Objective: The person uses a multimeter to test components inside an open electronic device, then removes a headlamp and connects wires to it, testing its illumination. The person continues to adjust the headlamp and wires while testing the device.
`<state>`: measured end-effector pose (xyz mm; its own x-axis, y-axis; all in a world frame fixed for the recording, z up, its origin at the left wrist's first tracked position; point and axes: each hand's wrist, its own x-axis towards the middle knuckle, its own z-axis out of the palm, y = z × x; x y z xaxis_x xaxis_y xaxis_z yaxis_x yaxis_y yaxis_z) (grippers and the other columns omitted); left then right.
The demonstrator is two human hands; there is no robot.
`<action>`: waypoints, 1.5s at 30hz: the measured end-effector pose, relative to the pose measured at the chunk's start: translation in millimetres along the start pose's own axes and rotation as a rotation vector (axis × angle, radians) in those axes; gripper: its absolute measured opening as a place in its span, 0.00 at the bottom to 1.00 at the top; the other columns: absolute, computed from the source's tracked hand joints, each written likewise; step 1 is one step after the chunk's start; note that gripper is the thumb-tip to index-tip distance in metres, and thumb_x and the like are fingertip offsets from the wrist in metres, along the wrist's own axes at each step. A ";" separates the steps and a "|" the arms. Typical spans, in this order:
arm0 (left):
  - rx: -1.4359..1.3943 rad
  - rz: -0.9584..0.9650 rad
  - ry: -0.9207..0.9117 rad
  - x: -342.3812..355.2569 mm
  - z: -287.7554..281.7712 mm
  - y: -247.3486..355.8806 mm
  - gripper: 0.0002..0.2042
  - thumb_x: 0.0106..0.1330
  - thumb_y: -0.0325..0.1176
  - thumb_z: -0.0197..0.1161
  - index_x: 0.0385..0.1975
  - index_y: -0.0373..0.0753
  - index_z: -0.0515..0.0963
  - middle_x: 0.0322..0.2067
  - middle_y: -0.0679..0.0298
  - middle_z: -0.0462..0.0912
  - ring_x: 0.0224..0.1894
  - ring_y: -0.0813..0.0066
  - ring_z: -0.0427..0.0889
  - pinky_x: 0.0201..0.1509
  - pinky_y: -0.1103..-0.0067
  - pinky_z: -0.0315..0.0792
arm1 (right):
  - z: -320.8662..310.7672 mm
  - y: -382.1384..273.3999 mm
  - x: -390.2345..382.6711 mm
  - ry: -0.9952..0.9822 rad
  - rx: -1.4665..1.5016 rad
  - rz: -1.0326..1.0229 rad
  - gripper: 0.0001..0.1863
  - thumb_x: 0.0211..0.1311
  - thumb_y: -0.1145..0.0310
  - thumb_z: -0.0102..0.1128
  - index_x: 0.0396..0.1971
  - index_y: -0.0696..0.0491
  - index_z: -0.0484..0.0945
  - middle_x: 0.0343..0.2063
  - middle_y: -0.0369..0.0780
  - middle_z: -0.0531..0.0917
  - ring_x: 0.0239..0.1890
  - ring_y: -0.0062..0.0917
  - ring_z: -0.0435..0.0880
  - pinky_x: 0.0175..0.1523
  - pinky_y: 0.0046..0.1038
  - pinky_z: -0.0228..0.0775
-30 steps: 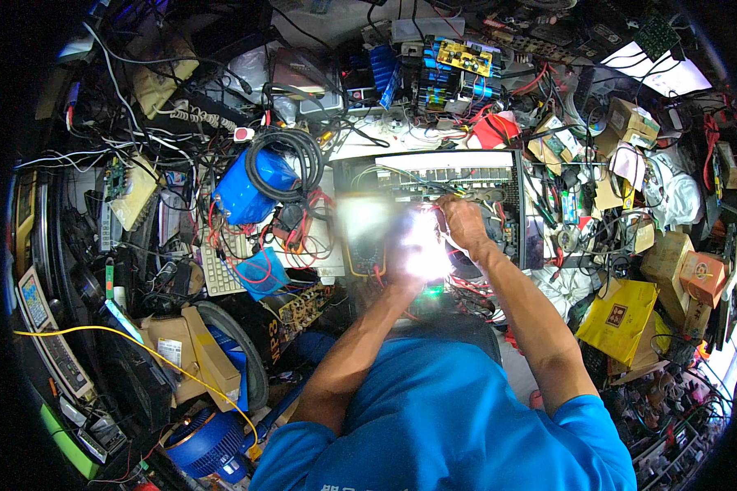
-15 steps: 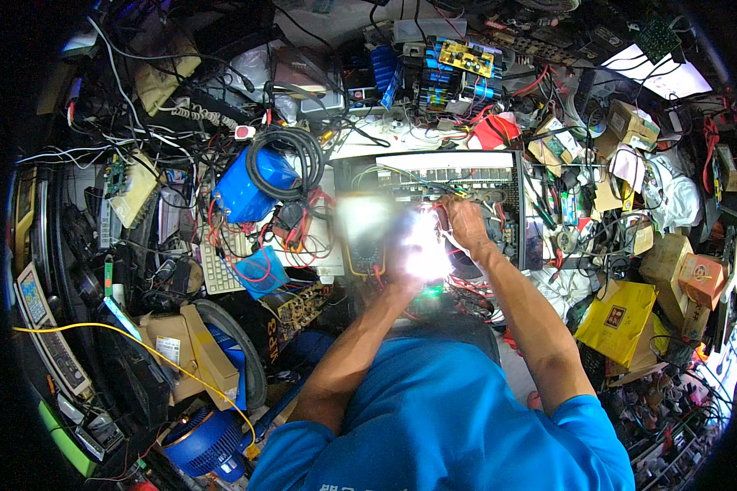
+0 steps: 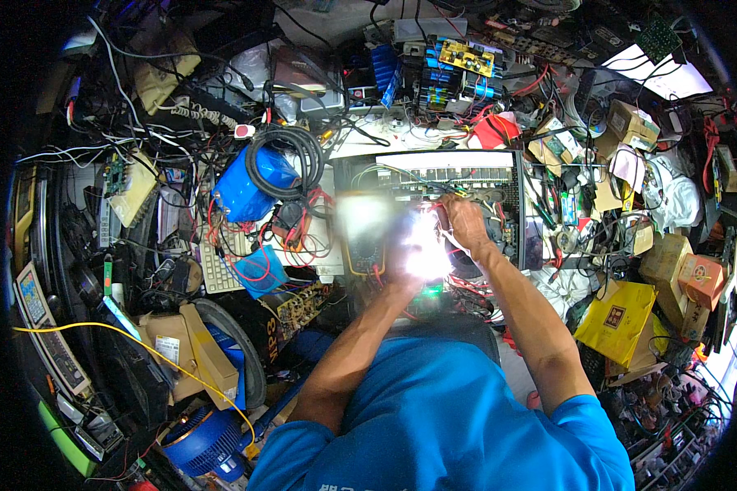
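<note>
A dark-framed electronics chassis (image 3: 511, 209) lies in front of me, with boards and wiring inside. My right hand (image 3: 465, 222) reaches over it, its fingers curled closed around something small that I cannot make out. A thin white lead (image 3: 454, 240) hangs by that hand. Glare washes out my left hand (image 3: 418, 260), close to the right one; its fingers and anything in them are hidden. Just left of it, a multimeter-like device with a yellow edge (image 3: 365, 255) shows dimly through the haze. Red wires (image 3: 472, 285) run below the hands.
Left of the chassis are a blue bag-like bundle (image 3: 244, 186), a coiled black cable (image 3: 320, 168) and a keyboard (image 3: 221, 266). A yellow package (image 3: 618, 321) and several small boxes stand at right. Below left are an open carton (image 3: 205, 360) and a blue fan (image 3: 203, 446).
</note>
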<state>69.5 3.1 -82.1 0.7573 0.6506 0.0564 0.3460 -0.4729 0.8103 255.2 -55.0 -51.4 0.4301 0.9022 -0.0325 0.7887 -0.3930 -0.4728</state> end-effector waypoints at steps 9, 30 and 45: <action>0.099 0.024 -0.033 -2.2 3.5 -6.6 0.12 0.78 0.34 0.55 0.55 0.40 0.79 0.40 0.65 0.83 0.37 0.72 0.85 0.37 0.77 0.83 | -1.2 -1.8 -0.2 -0.042 -0.018 0.034 0.09 0.70 0.66 0.63 0.36 0.56 0.84 0.35 0.52 0.88 0.38 0.50 0.90 0.43 0.50 0.83; 0.023 -0.025 -0.056 4.0 -12.9 16.0 0.10 0.83 0.41 0.55 0.50 0.44 0.80 0.36 0.69 0.81 0.33 0.75 0.81 0.33 0.76 0.78 | -7.3 -6.0 -1.8 -0.025 0.037 0.024 0.10 0.73 0.65 0.61 0.36 0.55 0.85 0.34 0.51 0.89 0.39 0.48 0.91 0.44 0.49 0.82; -0.148 -0.027 -0.051 2.5 -10.2 7.8 0.10 0.83 0.36 0.57 0.55 0.40 0.79 0.40 0.69 0.83 0.38 0.78 0.84 0.38 0.80 0.83 | -5.4 -3.7 -3.3 -0.046 -0.007 -0.013 0.11 0.73 0.64 0.62 0.38 0.57 0.86 0.37 0.53 0.89 0.39 0.49 0.90 0.45 0.49 0.82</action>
<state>68.5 7.1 -69.7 0.7775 0.6289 0.0067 0.2840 -0.3605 0.8885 253.3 -57.5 -44.7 0.3992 0.9144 -0.0669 0.7974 -0.3823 -0.4669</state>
